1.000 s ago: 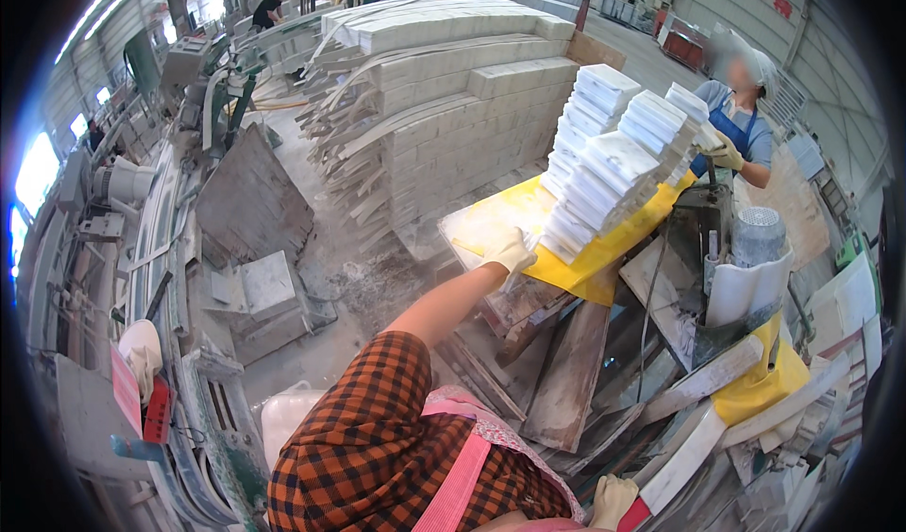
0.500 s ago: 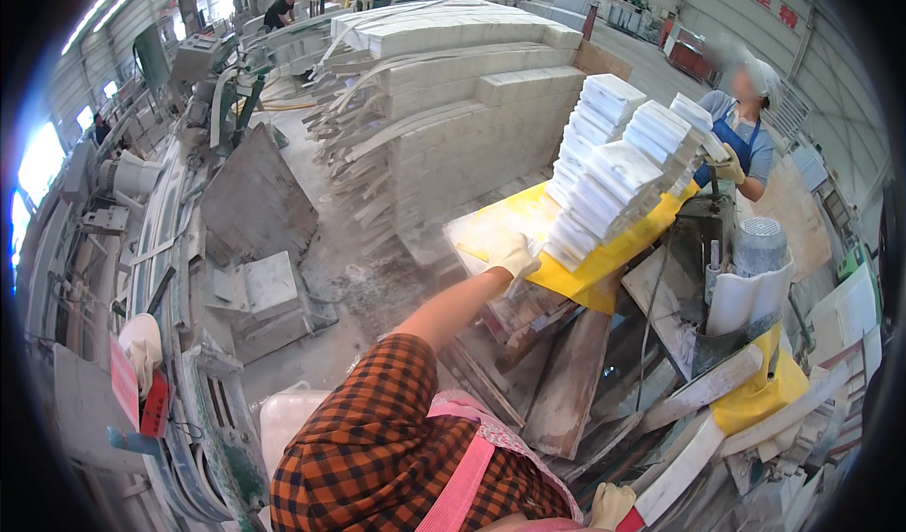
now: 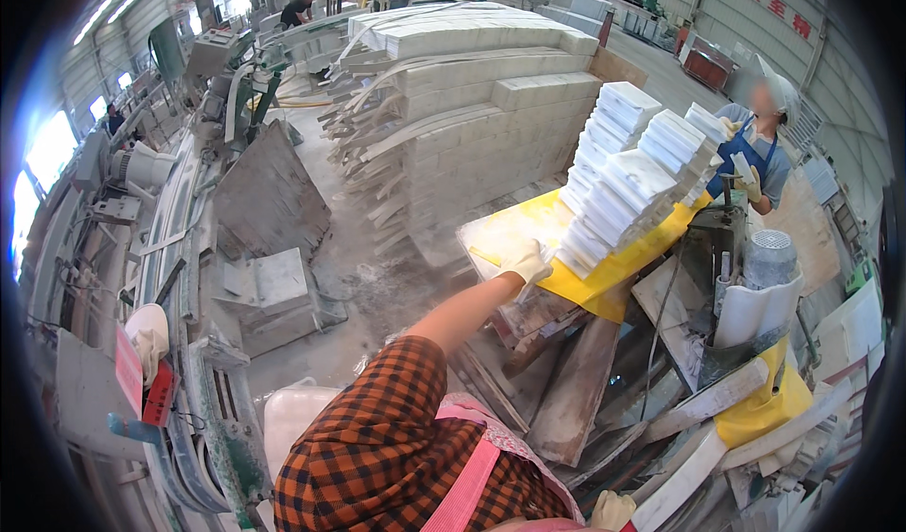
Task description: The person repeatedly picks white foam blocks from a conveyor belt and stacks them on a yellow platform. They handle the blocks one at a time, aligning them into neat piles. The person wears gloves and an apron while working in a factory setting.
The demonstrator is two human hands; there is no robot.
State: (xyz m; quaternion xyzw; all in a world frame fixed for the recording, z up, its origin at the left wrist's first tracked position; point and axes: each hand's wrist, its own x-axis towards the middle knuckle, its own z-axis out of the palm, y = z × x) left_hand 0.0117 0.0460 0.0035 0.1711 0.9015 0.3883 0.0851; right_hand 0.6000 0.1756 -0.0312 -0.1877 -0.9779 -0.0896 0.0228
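Note:
My left hand [image 3: 528,263], in a cream work glove, reaches out to the near edge of a yellow-covered table [image 3: 514,219]. Its fingers are curled together beside a stack of white stone tiles [image 3: 618,192]; a small pale thing shows at the fingertips, too unclear to name. Low at the picture's bottom edge is my right hand [image 3: 613,511], also gloved and with curled fingers. It lies close to the end of a long white stone strip [image 3: 681,475]. What it grips, if anything, is hidden.
Across the table a co-worker in a blue apron [image 3: 746,159] holds a small white piece. A large block of stacked pale slabs [image 3: 472,135] stands ahead. Wooden boards [image 3: 571,390] lean below the table; a grey motor [image 3: 771,258] is at right, machine rails [image 3: 170,239] at left.
The whole view has shifted slightly, moving the scene right. The co-worker's hand has drawn away from the tile stack and now holds up a white piece. My hands keep nearly the same pose.

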